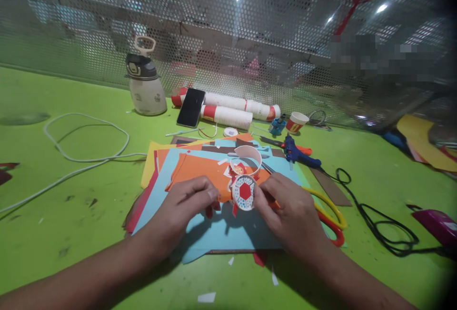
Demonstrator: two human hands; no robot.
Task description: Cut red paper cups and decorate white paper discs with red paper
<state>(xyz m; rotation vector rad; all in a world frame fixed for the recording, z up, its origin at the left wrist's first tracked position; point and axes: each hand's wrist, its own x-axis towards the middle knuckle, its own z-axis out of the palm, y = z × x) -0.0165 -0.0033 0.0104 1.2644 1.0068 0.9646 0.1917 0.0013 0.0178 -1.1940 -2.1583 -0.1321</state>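
My right hand (289, 205) pinches the edge of a small round paper disc (244, 191), white with blue dots and a red hexagon in its middle. To the left of the disc, my left hand (191, 205) is closed, thumb and fingertips together; whatever may be between them is too small to make out. Behind the disc lies a curled white paper strip (254, 157) with cut red and white bits around it. Both hands are above a stack of coloured paper, with an orange sheet (193, 169) over a light blue sheet (228, 234).
Scissors (337, 207) with yellow and red handles lie beside my right hand. Farther back are a blue glue gun (300, 154), a paper cup (297, 122), stacked cups (228, 115), a phone (192, 107) and a bottle (146, 86). A white cable (124, 143) crosses the green table.
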